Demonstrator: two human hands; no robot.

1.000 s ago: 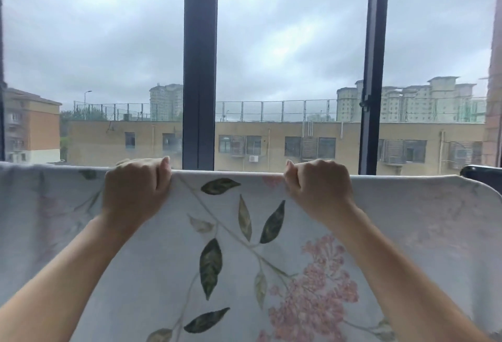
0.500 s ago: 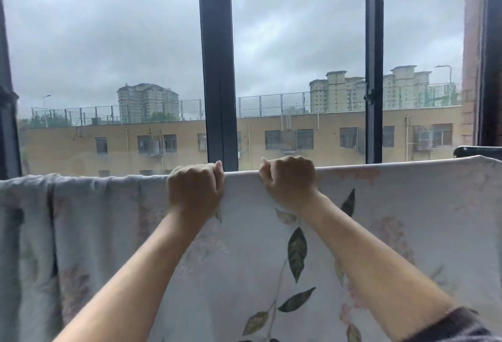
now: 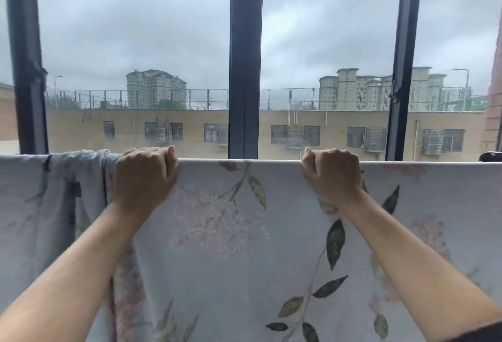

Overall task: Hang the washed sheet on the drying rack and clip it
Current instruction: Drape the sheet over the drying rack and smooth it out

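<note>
Compared with the earlier frame, the left hand (image 3: 144,175) and right hand (image 3: 332,175) are set wider apart, each fist clenched on the top fold of the sheet (image 3: 239,246), which is draped before the window frame (image 3: 244,69) and bunched beside the left hand.

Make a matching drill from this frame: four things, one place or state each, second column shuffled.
Things:
1. left hand
2. right hand
3. sheet
4. middle window post

Places or states:
A. upright, seen between the two hands
B. grips the top edge right beside the bunched folds
C. draped, with a print of flowers and leaves
D. grips the top edge where the cloth lies flat

Pairs: 1-B, 2-D, 3-C, 4-A
</note>
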